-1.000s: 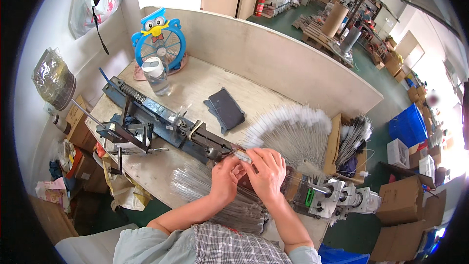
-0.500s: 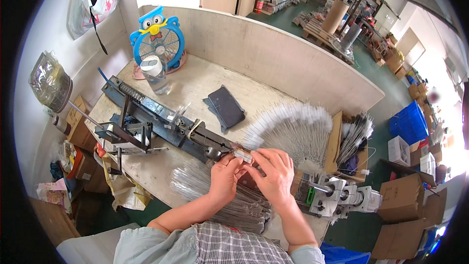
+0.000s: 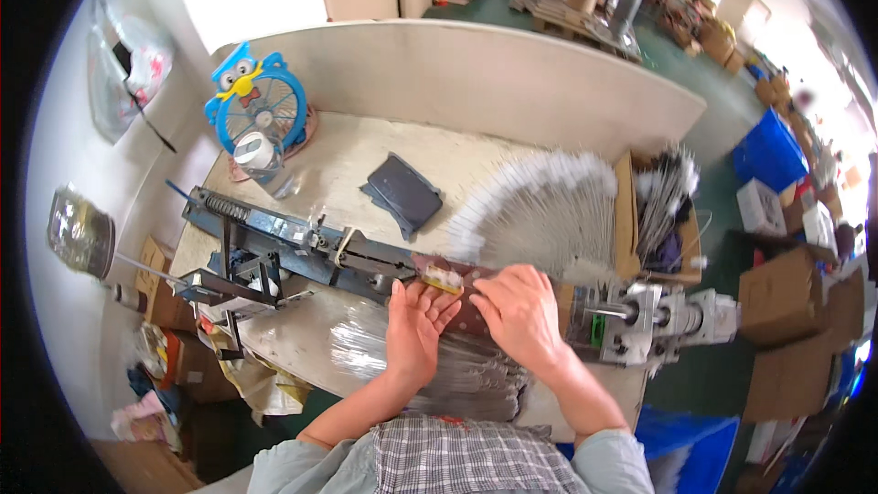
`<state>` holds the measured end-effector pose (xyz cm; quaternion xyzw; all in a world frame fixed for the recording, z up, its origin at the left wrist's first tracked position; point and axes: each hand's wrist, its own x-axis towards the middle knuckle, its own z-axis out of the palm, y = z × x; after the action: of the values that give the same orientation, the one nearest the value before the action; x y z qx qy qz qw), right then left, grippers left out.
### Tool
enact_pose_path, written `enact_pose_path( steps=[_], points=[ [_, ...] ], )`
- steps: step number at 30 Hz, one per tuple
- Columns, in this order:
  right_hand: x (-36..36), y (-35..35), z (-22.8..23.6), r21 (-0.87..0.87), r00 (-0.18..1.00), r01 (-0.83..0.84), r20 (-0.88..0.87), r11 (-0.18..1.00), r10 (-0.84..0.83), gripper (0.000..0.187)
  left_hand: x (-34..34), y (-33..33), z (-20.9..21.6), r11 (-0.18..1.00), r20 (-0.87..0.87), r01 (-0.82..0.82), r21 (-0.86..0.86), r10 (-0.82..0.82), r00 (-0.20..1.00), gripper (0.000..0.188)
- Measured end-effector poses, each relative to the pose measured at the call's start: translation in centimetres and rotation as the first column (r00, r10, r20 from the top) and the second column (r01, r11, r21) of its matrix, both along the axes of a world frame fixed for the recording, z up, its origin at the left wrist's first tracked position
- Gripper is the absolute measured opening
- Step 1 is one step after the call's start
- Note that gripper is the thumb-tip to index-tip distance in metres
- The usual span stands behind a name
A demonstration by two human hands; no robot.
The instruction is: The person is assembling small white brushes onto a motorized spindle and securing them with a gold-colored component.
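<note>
My left hand [image 3: 416,329] is turned palm up with its fingers stretched, just below a small yellow and whitish block [image 3: 443,278] at the right end of a long dark metal bench fixture [image 3: 370,256]. Nothing shows in that palm. To the right of the block, my right hand [image 3: 523,313] is closed, thumb and fingertips together; anything between them is too small to make out. It hovers over a reddish-brown strip [image 3: 476,318]. Below my hands lies a bundle of thin metal wires [image 3: 466,375]. White-tipped wire brushes [image 3: 540,210] fan out beyond them.
A silver clamp-like mechanism [image 3: 654,325] stands at the table's right end. Behind it is a cardboard box [image 3: 629,220] of wire brushes. A dark phone-like slab [image 3: 404,194], a bottle [image 3: 261,160] and a blue fan [image 3: 265,110] stand farther back, before a low partition [image 3: 512,73].
Both hands were together at the small block. My left hand has opened palm up, and my right has drawn off to the right. The whole view has shifted too.
</note>
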<state>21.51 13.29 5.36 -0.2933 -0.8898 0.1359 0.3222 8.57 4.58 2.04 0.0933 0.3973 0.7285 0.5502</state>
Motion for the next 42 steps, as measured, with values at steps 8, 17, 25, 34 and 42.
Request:
enact_pose_path(
  steps=[8,17,25,34,42],
  points=[
    [3.0,-1.8,-0.8,-0.172,0.995,-0.098,-0.048,0.980,0.091,0.011,-3.5,-4.1,-1.3,0.971,-0.160,0.119,-0.207,-0.154,0.975,0.046],
    [3.9,-5.6,-5.3,-0.372,0.879,-0.046,0.426,0.927,0.214,0.017,-27.6,-24.3,-14.3,0.585,-0.054,-0.788,-0.193,0.795,0.604,0.035],
    [5.4,-3.4,-3.9,-0.506,0.892,0.090,0.424,0.858,0.156,0.016,-26.5,-21.9,-10.9,0.386,-0.296,-0.869,-0.310,0.830,0.474,0.043],
    [6.1,-2.9,-4.2,-0.481,0.938,0.120,0.342,0.868,0.060,0.014,-11.5,-10.5,-8.9,0.887,0.157,-0.399,-0.232,0.438,0.885,0.022],
    [8.0,-3.7,-4.3,-0.161,0.925,-0.029,0.369,0.987,0.088,0.015,-0.2,-2.0,-2.9,0.925,-0.211,-0.031,-0.378,-0.054,0.976,0.021]
  ],
)
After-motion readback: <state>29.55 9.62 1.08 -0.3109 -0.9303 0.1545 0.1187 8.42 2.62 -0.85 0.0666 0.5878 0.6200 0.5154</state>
